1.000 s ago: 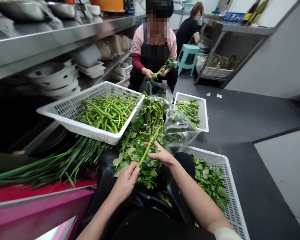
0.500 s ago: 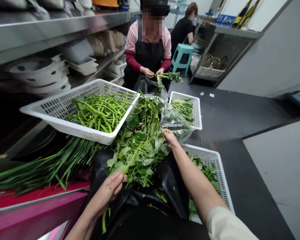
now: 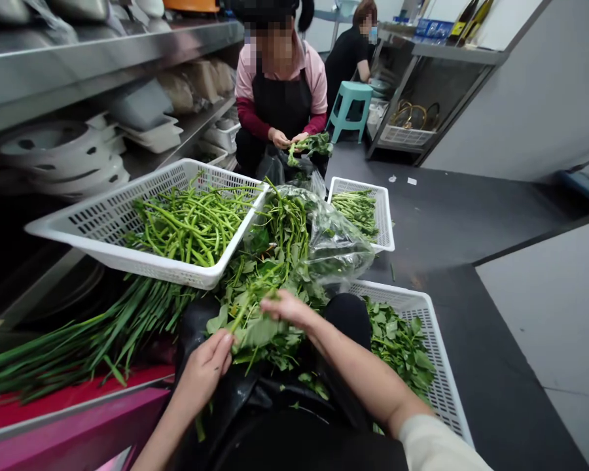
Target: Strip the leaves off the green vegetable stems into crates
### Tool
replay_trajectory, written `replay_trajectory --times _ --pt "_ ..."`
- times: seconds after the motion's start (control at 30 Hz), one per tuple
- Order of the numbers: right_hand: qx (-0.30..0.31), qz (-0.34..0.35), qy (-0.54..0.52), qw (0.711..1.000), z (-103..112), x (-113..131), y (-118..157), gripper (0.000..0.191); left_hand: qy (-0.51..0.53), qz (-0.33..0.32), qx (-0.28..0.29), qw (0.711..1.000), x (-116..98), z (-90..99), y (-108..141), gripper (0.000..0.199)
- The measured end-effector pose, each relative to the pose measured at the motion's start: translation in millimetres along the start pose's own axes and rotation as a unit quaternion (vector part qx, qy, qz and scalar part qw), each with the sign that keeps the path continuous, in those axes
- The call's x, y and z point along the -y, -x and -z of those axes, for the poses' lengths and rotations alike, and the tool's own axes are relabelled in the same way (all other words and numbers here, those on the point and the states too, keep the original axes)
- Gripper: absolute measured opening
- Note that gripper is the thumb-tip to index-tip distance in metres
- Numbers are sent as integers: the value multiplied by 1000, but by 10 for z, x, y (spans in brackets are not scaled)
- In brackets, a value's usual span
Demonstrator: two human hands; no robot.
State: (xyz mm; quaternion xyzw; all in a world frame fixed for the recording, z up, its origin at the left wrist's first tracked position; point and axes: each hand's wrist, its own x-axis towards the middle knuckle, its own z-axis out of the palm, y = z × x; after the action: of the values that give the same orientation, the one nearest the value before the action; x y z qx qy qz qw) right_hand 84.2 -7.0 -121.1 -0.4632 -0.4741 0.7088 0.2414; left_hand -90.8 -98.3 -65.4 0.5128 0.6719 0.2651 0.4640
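My left hand pinches the lower end of a green leafy vegetable stem, which slants up and away over the pile. Just right of it, my right hand is closed and slightly blurred, with a broad green leaf at its fingertips. Both hands are above a heap of leafy greens lying across my lap and a clear plastic bag. A white basket of trimmed green stems stands beyond my left hand. Under my right forearm, another white basket holds picked leaves.
Long green leaves lie at the left above a pink stool edge. Opposite, a co-worker handles a leafy stalk. A small white basket holds green stalks. Steel shelving runs along the left.
My right hand has moved left and towards me, from the stem's far end to near my left hand. My left hand has shifted slightly left, still pinching the stem.
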Motion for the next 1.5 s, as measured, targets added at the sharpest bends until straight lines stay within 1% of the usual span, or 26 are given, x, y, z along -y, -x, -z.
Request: replay_trajectory --times 0.03,0.07,0.13,0.17,0.23,0.27,0.37,0.43,0.5,0.6,0.67,0.73,0.8,0.87,0.9,0.93,0.97,1.03,1.07,1.1,1.13,1.2,1.27,1.33,1.4,1.5 --pt "-60 10 -30 998 130 14 -37 30 -33 -10 -19 999 -11 32 30 41" --pt "-97 20 -54 994 248 37 -63 32 -67 -22 -32 997 -25 58 59 39" --pt "-114 40 -90 989 393 101 -82 43 -125 -48 -48 990 -53 86 104 34" --pt "-113 52 -112 986 409 134 -79 52 -148 -59 -47 986 -62 87 118 32" --pt "-89 70 -137 984 338 184 -65 60 -198 -70 -40 977 -68 70 131 30" --pt "-66 71 -125 987 268 195 -61 59 -227 -72 -40 970 -66 57 131 30" --pt "-14 45 -23 999 77 173 -91 38 -313 -69 -59 946 -50 32 124 32" --pt "-40 42 27 998 85 140 -147 37 -335 -64 -61 938 -41 46 128 34" --pt "-125 54 42 990 260 120 -208 42 -324 -57 -62 942 -38 89 149 35" --pt "-233 54 59 969 691 109 -249 47 -240 -48 -67 967 -81 192 201 33" --pt "-244 45 75 966 883 66 -228 48 -162 -39 -60 984 -168 262 195 33" --pt "-229 31 95 968 881 -32 -187 41 -91 -32 -70 993 -313 332 95 35" --pt "-168 12 129 977 727 -162 -160 40 -40 -32 -126 991 -503 422 -124 36" --pt "-76 -7 187 979 562 -269 -183 59 -12 -38 -201 979 -712 550 -428 37" --pt "-46 -14 208 977 517 -297 -221 67 -10 -40 -234 971 -814 626 -588 40" --pt "-39 -19 218 975 507 -305 -281 70 -12 -50 -258 965 -909 700 -735 45" --pt "-54 -21 215 975 531 -293 -362 69 -32 -64 -296 952 -994 765 -861 55" --pt "-126 -26 179 975 647 -230 -577 53 -79 -102 -378 917 -1120 829 -1017 83" --pt "-156 -32 162 974 714 -194 -700 43 -77 -128 -406 902 -1155 816 -1046 89" --pt "-177 -41 151 972 772 -166 -825 34 -57 -155 -407 898 -1169 771 -1049 85" --pt "-190 -52 145 970 815 -150 -945 29 -29 -175 -380 908 -1161 698 -1033 72" --pt "-208 -76 133 966 839 -164 -1144 29 1 -171 -269 948 -1083 498 -984 44" --pt "-219 -94 132 962 799 -217 -1263 29 -51 -123 -155 979 -937 278 -970 33" --pt "-236 -95 142 957 742 -261 -1290 22 -120 -94 -73 986 -757 91 -1015 31" --pt "-254 -72 156 952 702 -252 -1233 10 -164 -96 -32 981 -596 -39 -1105 31" --pt "-261 -7 166 951 683 -110 -1011 3 -157 -95 -41 982 -507 -143 -1249 40"
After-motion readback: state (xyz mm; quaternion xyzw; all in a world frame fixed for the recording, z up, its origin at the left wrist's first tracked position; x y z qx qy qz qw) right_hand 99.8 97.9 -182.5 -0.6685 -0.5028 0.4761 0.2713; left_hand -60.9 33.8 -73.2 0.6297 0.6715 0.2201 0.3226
